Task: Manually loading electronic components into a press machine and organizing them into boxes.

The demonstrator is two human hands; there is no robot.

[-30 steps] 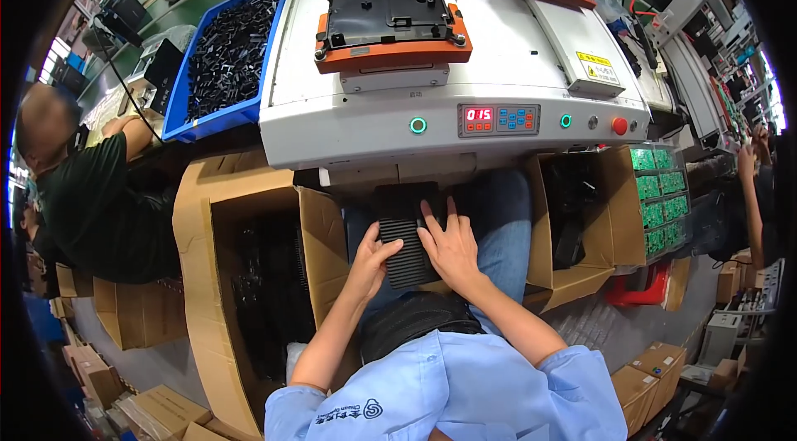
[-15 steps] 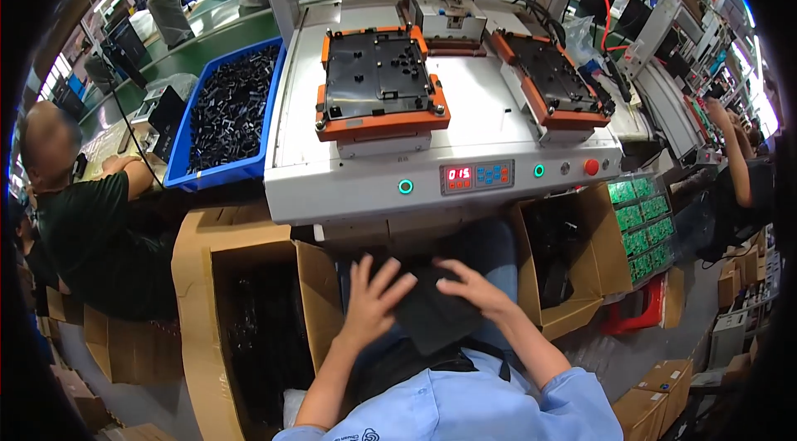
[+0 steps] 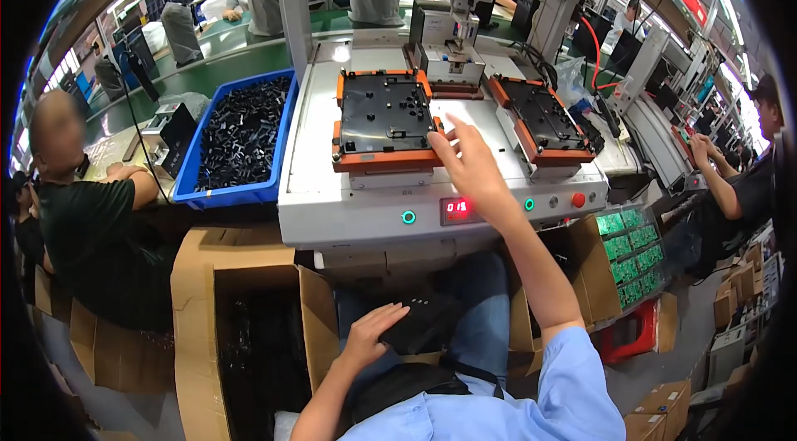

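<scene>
My right hand [image 3: 475, 165] is stretched over the white machine top, fingers apart, at the near right corner of an orange fixture [image 3: 386, 162]. Whether its fingertips touch the fixture I cannot tell. In that fixture lies a black plastic panel [image 3: 382, 113] with small raised parts. A second orange fixture [image 3: 560, 154] to the right bears another dark panel [image 3: 540, 113]. Low in my lap, my left hand [image 3: 374, 335] lies flat with fingers extended, beside or on a dark, flat piece [image 3: 427, 320] with a few small pale spots. Its thumb side is partly hidden.
A blue bin [image 3: 187, 192] of small black parts stands left of the machine. Cardboard boxes [image 3: 195, 316] flank my legs. Green circuit boards [image 3: 631, 250] lie in a tray at right. A person in dark clothes [image 3: 100, 233] sits at left; another [image 3: 739, 183] works at far right.
My right hand has left the dark piece in my lap and reached forward to the left fixture. My left hand has lowered and flattened. The view has tilted up slightly.
</scene>
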